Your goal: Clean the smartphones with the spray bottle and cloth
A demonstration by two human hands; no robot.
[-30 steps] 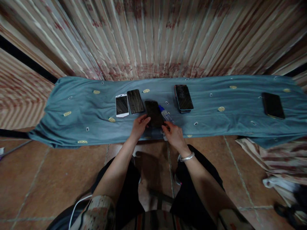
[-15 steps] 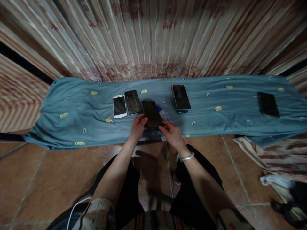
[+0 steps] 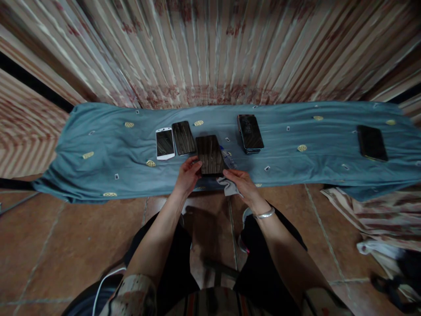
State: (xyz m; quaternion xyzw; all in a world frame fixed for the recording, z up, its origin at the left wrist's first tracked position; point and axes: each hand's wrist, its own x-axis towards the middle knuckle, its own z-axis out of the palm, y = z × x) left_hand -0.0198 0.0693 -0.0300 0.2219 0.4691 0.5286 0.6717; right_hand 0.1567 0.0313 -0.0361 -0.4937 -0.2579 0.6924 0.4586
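A small bottle (image 3: pixel 226 157) lying mostly hidden behind the dark phone (image 3: pixel 210 155), its label too small for reading, a grey cloth (image 3: pixel 229 187) partly disappearing under the right hand (image 3: pixel 241 184), striped fabric (image 3: pixel 384 215) running off the right edge.

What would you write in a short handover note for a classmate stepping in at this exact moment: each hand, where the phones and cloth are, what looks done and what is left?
Left hand: grips the near-left edge of the dark phone, lifted off the blue cloth cover.
Right hand: holds a small grey cloth at the phone's near-right corner.
Blue-capped bottle lies just right of that phone.
White phone and black phone lie side by side to the left; stacked phones to the right; another phone far right.
Done or left: I cannot tell which phones are wiped.
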